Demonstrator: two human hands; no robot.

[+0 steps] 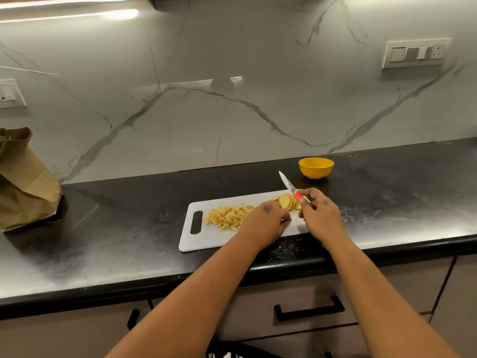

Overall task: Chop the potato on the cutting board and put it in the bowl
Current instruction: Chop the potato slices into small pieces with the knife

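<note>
A white cutting board (206,236) lies on the black counter. A heap of small diced potato pieces (227,215) sits on its left part. A row of round potato slices (286,200) leans at its far right. My right hand (321,215) grips a knife (290,186) by its red handle, blade pointing up and away above the slices. My left hand (265,220) rests palm down on the board between the dice and the slices; whether it holds anything is hidden. A yellow bowl (316,167) stands behind the board, apparently empty.
A brown paper bag (25,182) stands at the far left of the counter (116,228). A marble backsplash with switch plates (415,52) rises behind. Drawers with black handles (309,308) are below the counter edge.
</note>
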